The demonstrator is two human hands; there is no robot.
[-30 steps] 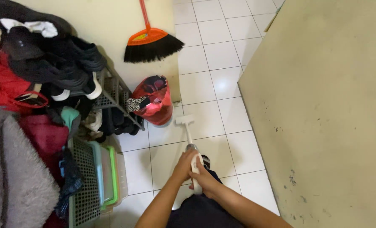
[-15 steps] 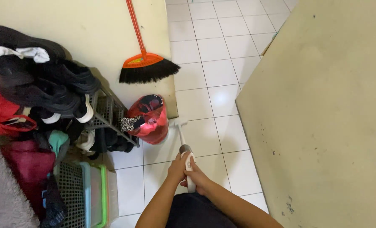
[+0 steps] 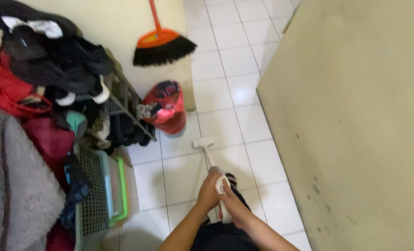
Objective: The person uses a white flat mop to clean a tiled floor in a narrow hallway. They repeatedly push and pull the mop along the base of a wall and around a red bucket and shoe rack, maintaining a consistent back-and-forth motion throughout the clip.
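Back from the red bag [image 3: 166, 108] came the nozzle [image 3: 203, 142] of my white handheld vacuum [image 3: 216, 175]; half a second before, it sat right against that bag, and now it stood clear on the white tile floor [image 3: 244, 130], a little below it. I had both hands on the vacuum's body: my left hand [image 3: 209, 190] wrapped around it from the left, my right hand [image 3: 232, 201] clasped around the lower grip. An orange broom [image 3: 163, 45] leaned on the wall above, and a shoe rack [image 3: 123, 104] stood left.
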